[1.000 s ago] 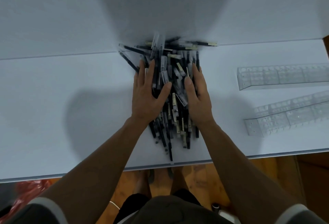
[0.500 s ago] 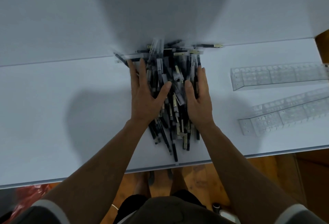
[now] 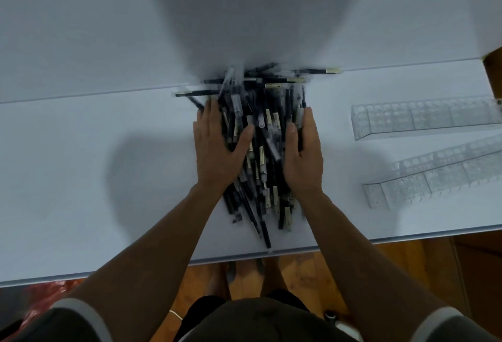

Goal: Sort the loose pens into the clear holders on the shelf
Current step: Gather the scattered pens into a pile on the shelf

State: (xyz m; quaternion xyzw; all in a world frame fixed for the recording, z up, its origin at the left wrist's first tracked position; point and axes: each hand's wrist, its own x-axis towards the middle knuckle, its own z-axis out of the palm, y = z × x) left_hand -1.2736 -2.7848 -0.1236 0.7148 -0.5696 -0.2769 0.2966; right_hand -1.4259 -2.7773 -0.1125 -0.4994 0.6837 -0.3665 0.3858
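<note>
A big heap of black and clear pens [image 3: 264,135] lies in the middle of the white shelf [image 3: 95,178], running from the back wall almost to the front edge. My left hand [image 3: 217,148] presses flat on the heap's left side with straight fingers. My right hand [image 3: 305,156] lies against the heap's right side, fingers straight, thumb on the pens. Two long clear holders with round holes lie at the right: one [image 3: 423,118] further back, one [image 3: 434,175] nearer and slanted. Neither hand touches them.
The white back wall [image 3: 244,15] rises right behind the heap. The shelf's front edge [image 3: 271,253] is just below the lowest pens. Below it are a wooden floor, my feet and a red bag [image 3: 40,295] at the lower left.
Both hands have slid a little toward the back wall along the heap's sides, squeezing the pens into a narrower pile. The view has shifted slightly.
</note>
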